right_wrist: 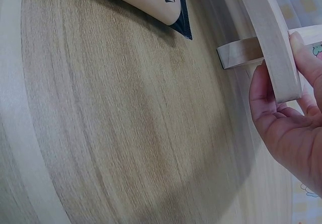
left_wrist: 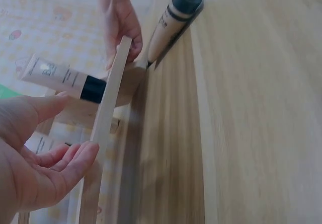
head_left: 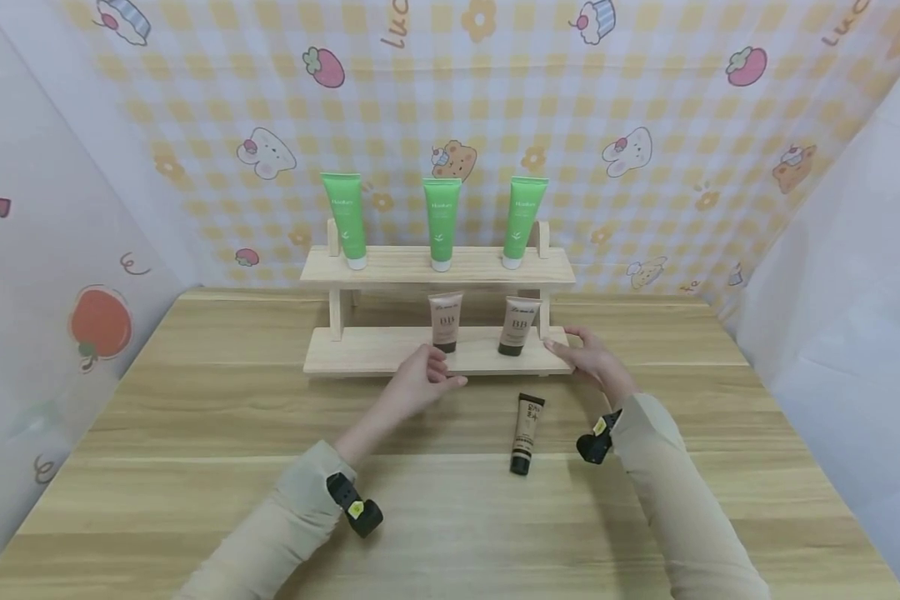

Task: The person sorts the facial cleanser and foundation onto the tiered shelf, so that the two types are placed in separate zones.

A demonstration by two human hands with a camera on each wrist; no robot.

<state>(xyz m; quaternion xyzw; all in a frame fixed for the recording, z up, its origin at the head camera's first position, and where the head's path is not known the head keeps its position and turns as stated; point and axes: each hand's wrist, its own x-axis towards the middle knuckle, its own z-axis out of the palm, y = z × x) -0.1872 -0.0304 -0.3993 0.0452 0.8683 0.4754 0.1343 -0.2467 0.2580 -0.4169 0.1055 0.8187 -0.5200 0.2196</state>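
My left hand (head_left: 420, 382) is in front of the lower board of a two-tier wooden shelf (head_left: 367, 348), just below a beige BB cream tube (head_left: 446, 321). Its thumb and fingers are apart with nothing held between them in the left wrist view. With the thumb above and fingers curled beneath, my right hand (right_wrist: 297, 128) grips the right end of that lower board (right_wrist: 279, 68). A second BB cream tube (head_left: 519, 325) stands cap down near this end. On the table lies another beige tube (head_left: 527, 433) with a black cap, between the two forearms.
Three green tubes, left (head_left: 347, 218), middle (head_left: 442, 221) and right (head_left: 523, 221), stand cap down on the upper board. Behind the shelf hangs a yellow-checked cloth (head_left: 420, 100). The wooden table (head_left: 217, 400) has white cloth on both sides.
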